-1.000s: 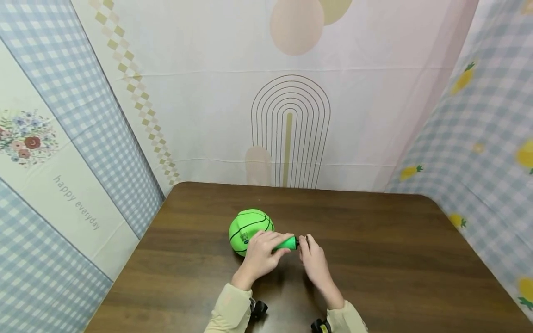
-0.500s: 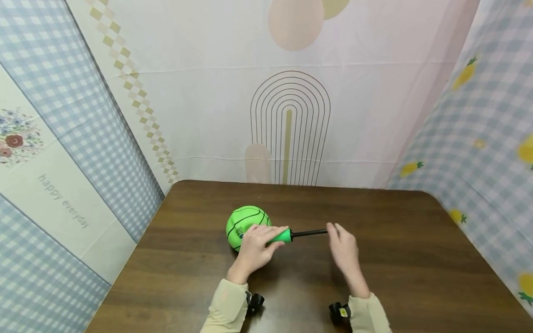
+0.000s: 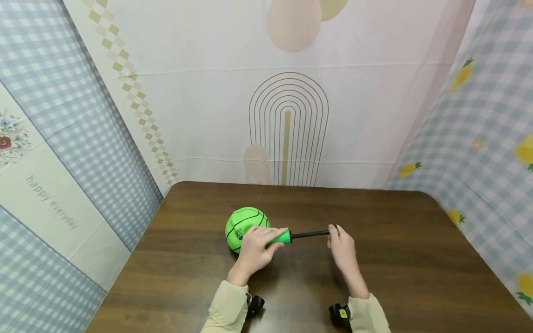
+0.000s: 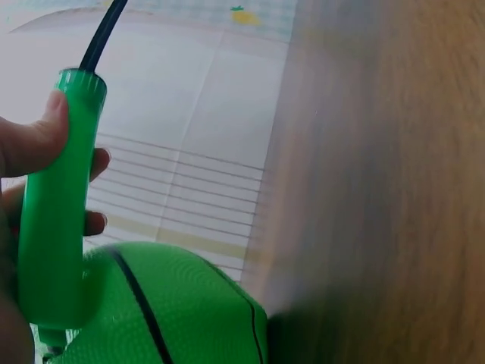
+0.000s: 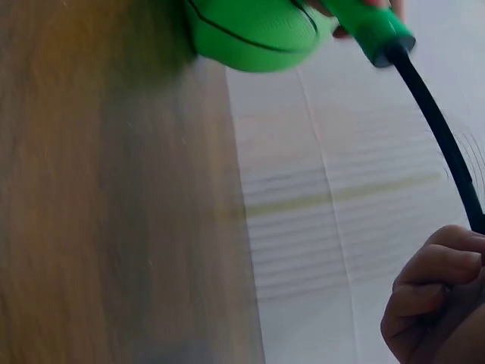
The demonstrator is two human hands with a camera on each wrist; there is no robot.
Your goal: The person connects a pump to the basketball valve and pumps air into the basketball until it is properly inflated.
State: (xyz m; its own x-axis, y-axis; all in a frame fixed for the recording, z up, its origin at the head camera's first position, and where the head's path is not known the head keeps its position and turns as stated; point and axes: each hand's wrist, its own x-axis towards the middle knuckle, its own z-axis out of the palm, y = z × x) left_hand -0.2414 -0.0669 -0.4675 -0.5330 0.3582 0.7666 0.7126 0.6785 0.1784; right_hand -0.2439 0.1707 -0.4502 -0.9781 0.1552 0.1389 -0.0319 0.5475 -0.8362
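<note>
My left hand (image 3: pixel 255 252) grips the green barrel of a hand pump (image 4: pixel 57 205), its thumb and fingers wrapped round it. Just beyond that hand, a dented green ball (image 3: pixel 245 222) with black lines sits on the table, and the pump's lower end lies against it in the left wrist view. A black rod (image 3: pixel 310 234) extends well out of the barrel toward the right. At the rod's far end, my right hand (image 3: pixel 343 249) holds the pump's handle, mostly hidden by curled fingers (image 5: pixel 424 292).
The brown wooden table (image 3: pixel 395 259) spreads out on both sides of the hands. A printed white cloth (image 3: pixel 200 115) hangs behind its far edge. Blue checked cloths (image 3: pixel 83 111) hang at the left and right. A small black camera (image 3: pixel 255 305) is strapped at each wrist.
My right hand has moved to the right and drawn the black rod out of the barrel, mostly in the first half second. The left hand and ball stay nearly in place.
</note>
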